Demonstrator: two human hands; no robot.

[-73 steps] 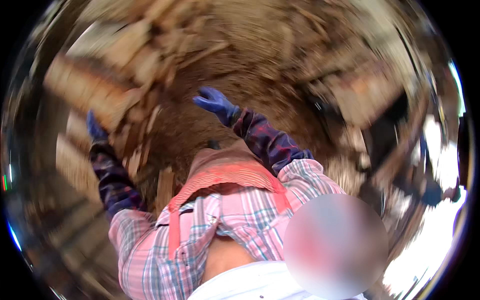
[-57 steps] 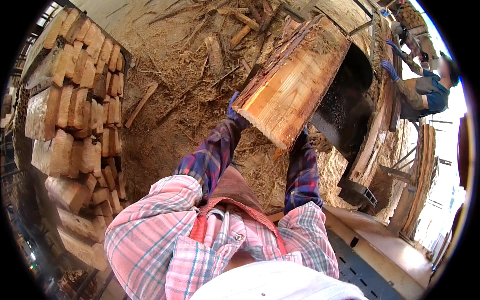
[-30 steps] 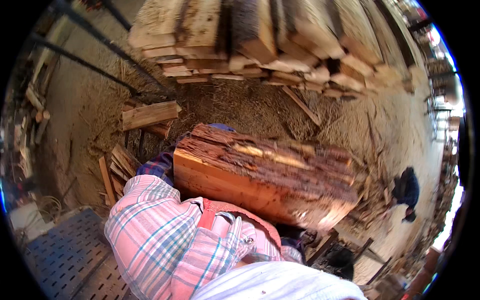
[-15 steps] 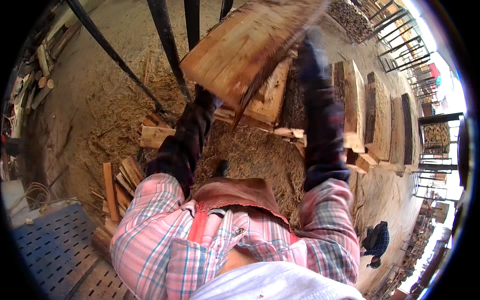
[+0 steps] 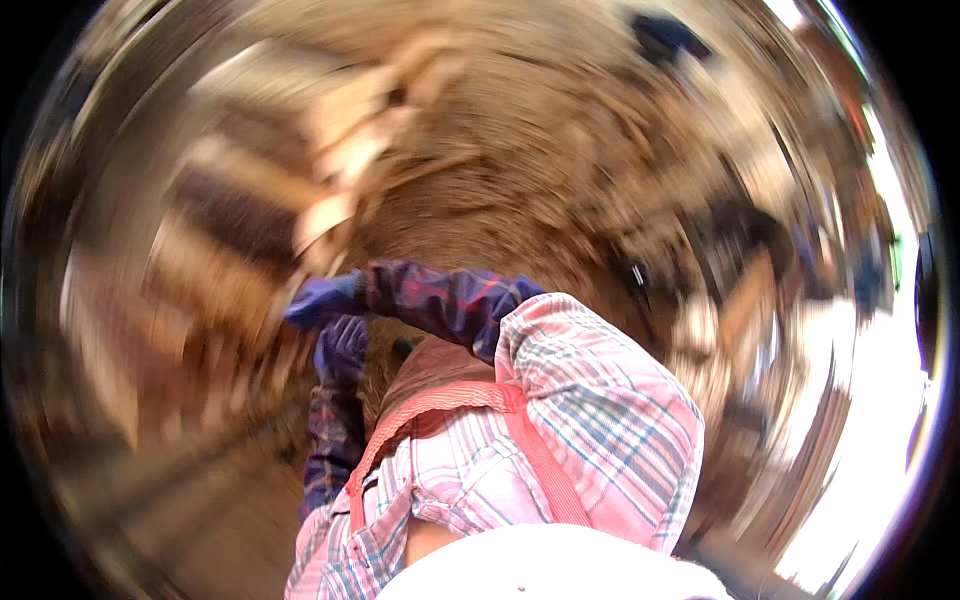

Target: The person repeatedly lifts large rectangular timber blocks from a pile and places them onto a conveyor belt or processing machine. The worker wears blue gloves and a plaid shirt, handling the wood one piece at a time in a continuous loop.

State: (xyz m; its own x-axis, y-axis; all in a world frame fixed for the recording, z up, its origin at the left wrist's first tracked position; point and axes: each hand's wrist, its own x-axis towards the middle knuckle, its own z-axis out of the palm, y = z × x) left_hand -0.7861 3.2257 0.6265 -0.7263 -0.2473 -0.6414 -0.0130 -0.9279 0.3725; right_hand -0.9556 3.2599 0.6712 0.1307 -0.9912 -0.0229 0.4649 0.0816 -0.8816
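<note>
My right hand (image 5: 325,299), in a blue glove, reaches across my front, its fingers stretched loosely to the left. Just below it, my left hand (image 5: 342,350) is raised, also blue-gloved, with its fingers loosely apart. Nothing shows in either hand, though motion softens their outlines. The two hands are close together; whether they touch I cannot tell. Beyond them on the left lie thick wooden slabs (image 5: 208,268), side by side and heavily smeared. The slab that I held earlier cannot be singled out among them.
Sawdust and wood scraps cover the ground (image 5: 500,200) ahead. A person in dark clothing (image 5: 668,38) is at the upper right. Blurred dark equipment (image 5: 735,240) stands on the right, with pieces of wood near it.
The large slab has left my hands. Both hands have come down and close together at my left front. My view has swung to the right, so the row of slabs now appears left.
</note>
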